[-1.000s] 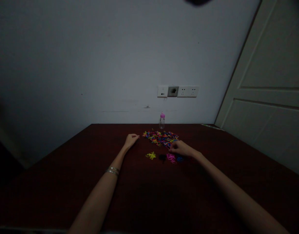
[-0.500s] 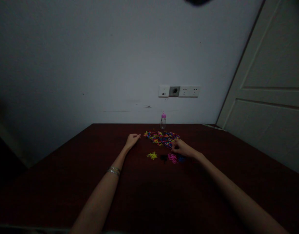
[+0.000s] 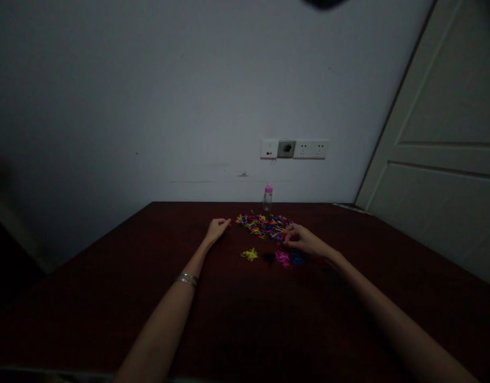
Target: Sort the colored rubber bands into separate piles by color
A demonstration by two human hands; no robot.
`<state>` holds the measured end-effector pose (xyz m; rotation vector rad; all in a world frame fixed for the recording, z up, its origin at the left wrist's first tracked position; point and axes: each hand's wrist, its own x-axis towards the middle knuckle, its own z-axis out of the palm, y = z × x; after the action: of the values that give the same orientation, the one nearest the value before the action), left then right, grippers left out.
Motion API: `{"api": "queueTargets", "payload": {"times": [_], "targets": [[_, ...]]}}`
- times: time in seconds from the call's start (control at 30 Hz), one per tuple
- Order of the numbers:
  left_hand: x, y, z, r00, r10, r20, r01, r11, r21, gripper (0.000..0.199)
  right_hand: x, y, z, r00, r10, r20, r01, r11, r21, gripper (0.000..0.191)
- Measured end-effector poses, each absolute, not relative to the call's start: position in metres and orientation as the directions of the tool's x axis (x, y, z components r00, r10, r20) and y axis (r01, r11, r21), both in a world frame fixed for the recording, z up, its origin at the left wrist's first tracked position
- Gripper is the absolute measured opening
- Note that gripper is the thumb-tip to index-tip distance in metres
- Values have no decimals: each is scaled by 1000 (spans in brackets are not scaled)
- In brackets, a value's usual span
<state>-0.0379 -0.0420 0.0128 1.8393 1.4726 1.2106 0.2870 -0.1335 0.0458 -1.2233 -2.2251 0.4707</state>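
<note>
A loose heap of multicoloured bands [image 3: 264, 226] lies on the dark red table [image 3: 224, 308]. My right hand [image 3: 298, 238] is at the heap's right edge, its fingertips pinched on something too small to make out. Left of the heap, my left hand [image 3: 218, 229] rests on the table with fingers pressed together; a tiny orange-red bit shows at its fingertips. Nearer to me lie small piles in a row: yellow bands [image 3: 250, 255], black bands [image 3: 269, 258], pink bands [image 3: 283, 259] and blue bands [image 3: 297, 258]. Some red bands [image 3: 320, 263] show dimly below my right wrist.
Behind the heap a clear bottle with a pink cap [image 3: 267, 198] stands upright near the wall. Sockets and switch plates [image 3: 293, 149] are on the wall above it. A pale panelled door [image 3: 440, 133] rises on the right.
My right hand has shifted slightly to the right and up, uncovering more of the blue pile and the dim red bands. My left hand has stayed in place.
</note>
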Motion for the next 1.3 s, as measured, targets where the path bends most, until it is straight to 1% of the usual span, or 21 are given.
{"api": "queueTargets", "payload": {"times": [0.1, 0.27, 0.43, 0.57, 0.73, 0.9, 0.97, 1.13, 1.2, 1.3], "targets": [[-38, -42, 13, 24, 944, 329, 511, -294, 808, 39, 287, -136, 49, -434, 848, 304, 654, 529, -541, 21], [-38, -41, 13, 23, 942, 334, 513, -298, 805, 38, 292, -129, 45, -428, 840, 333, 670, 542, -507, 21], [-38, -41, 13, 30, 944, 329, 512, -297, 806, 38, 288, -131, 45, -435, 847, 305, 671, 531, -517, 21], [-38, -42, 13, 22, 944, 328, 512, -292, 807, 38, 271, -150, 47, -471, 838, 276, 671, 544, -504, 16], [-38, -39, 10, 26, 946, 324, 509, -292, 810, 39, 251, -175, 52, -565, 792, 230, 638, 596, -488, 9], [-39, -39, 10, 40, 944, 328, 501, -303, 811, 38, 244, -185, 54, -629, 753, 194, 640, 643, -421, 5], [-38, -40, 12, 39, 945, 324, 497, -300, 814, 37, 244, -186, 53, -621, 757, 202, 648, 641, -412, 7], [-38, -40, 12, 45, 939, 341, 520, -313, 795, 36, 256, -179, 56, -565, 785, 254, 647, 612, -454, 17], [-38, -38, 11, 59, 937, 345, 531, -322, 784, 36, 267, -171, 59, -511, 803, 306, 664, 595, -454, 20], [-37, -36, 10, 83, 936, 341, 529, -331, 781, 33, 291, -158, 61, -381, 837, 392, 704, 538, -463, 24]]}}
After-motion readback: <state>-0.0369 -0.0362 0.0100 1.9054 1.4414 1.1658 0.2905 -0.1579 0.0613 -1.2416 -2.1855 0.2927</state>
